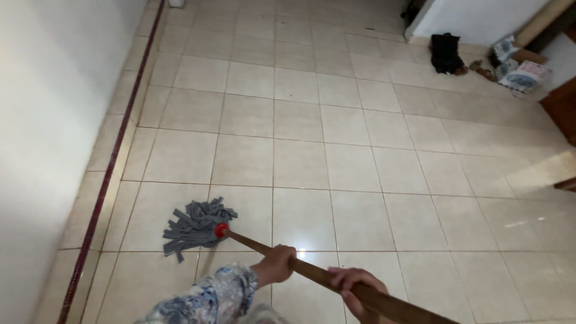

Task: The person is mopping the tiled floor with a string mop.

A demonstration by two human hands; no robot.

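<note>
A mop with a grey strip head and a red collar rests on the beige tiled floor, near the left wall. Its brown wooden handle runs down to the lower right. My left hand, in a blue-and-white patterned sleeve, grips the handle further down toward the head. My right hand is closed around the handle higher up, near the bottom edge of the view.
A white wall with a dark red skirting line runs along the left. At the far right lie a black bundle, small boxes and brown wooden furniture.
</note>
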